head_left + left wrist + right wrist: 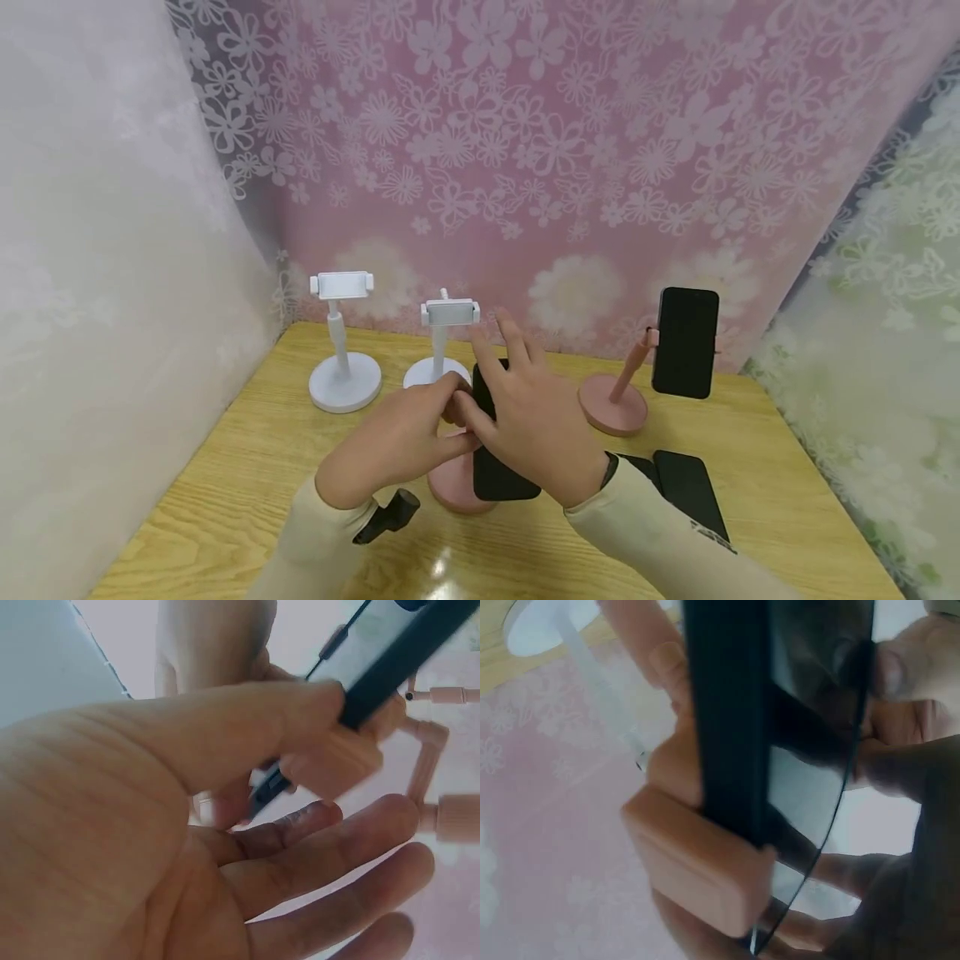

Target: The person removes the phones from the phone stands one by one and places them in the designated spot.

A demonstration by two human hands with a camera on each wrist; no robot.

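A dark smartphone (504, 482) stands upright in front of a pink phone stand (454, 490), its middle covered by the hands. My right hand (536, 417) holds the phone, with some fingers stretched past its upper left side. On the phone's left side, my left hand (393, 437) pinches the stand's holder with bent fingers and thumb. Close up in the right wrist view, a pink clamp jaw (697, 862) sits against the phone's edge (731, 712). The left wrist view shows the left thumb (255, 724) at the clamp, other fingers loosely bent below.
Two white phone stands (345, 383) (450, 313) stand at the back left with bare holders. At the right, another pink stand (612, 406) carries a black phone (686, 342). Dark phones (690, 492) lie flat near my right forearm on the wooden table (247, 467).
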